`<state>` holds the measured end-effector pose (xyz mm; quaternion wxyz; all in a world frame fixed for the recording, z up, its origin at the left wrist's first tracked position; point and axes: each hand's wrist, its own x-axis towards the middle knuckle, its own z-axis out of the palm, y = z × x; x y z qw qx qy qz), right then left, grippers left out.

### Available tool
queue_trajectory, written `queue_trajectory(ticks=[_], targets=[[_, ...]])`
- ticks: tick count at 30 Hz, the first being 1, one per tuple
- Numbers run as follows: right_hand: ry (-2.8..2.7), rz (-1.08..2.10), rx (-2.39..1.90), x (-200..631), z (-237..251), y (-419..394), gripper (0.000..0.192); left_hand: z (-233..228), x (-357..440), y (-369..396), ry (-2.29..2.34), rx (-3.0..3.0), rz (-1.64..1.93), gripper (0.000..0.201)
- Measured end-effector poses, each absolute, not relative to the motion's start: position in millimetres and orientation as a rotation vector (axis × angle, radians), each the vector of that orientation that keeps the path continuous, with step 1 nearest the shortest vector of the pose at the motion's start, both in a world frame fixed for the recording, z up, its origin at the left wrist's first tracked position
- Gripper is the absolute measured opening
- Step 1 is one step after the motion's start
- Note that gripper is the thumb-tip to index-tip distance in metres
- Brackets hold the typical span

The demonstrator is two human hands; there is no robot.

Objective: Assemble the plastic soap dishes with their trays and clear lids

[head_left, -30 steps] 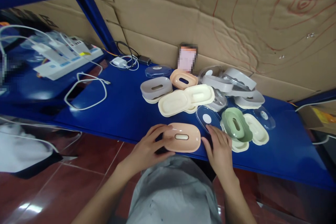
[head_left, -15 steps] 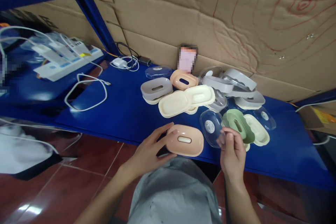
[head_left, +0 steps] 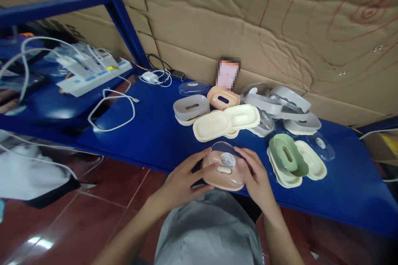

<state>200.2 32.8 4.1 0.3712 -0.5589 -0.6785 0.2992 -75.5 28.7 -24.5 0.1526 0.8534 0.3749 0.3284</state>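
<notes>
My left hand (head_left: 180, 180) and right hand (head_left: 256, 178) curl half-closed round the peach oval plastic soap box (head_left: 222, 172) — clear plastic lid (head_left: 225, 153) on top — at the blue counter (head_left: 149, 132) edge, cardboard wall (head_left: 248, 20) behind.

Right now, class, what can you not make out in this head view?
- Clear lid over the peach box: whether it is seated is hidden by the left hand and right hand.
- Sticker on the lid: print too small.
- Card by the cardboard wall: blurred.

Right hand (head_left: 256, 178) moved clear lid (head_left: 224, 154) onto pink dish (head_left: 223, 174).
</notes>
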Motion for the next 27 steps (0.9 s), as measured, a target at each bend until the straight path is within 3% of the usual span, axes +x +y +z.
queue_trajectory(ticks=[8,14,19,27], targets=[[-2.153,0.7,-1.192,209,11,34,0.045,-27,-77,31,1.052,2.348,0.973,0.054],[-2.39,0.506,-1.104,215,1,23,0.082,-26,-76,30,1.048,2.302,0.947,0.052],[-2.435,0.549,-0.951,220,2,29,0.073,-26,-76,29,1.04,2.288,0.925,0.048],[-2.559,0.285,-0.936,218,5,24,0.072,-20,-79,29,0.993,2.211,0.887,0.043]])
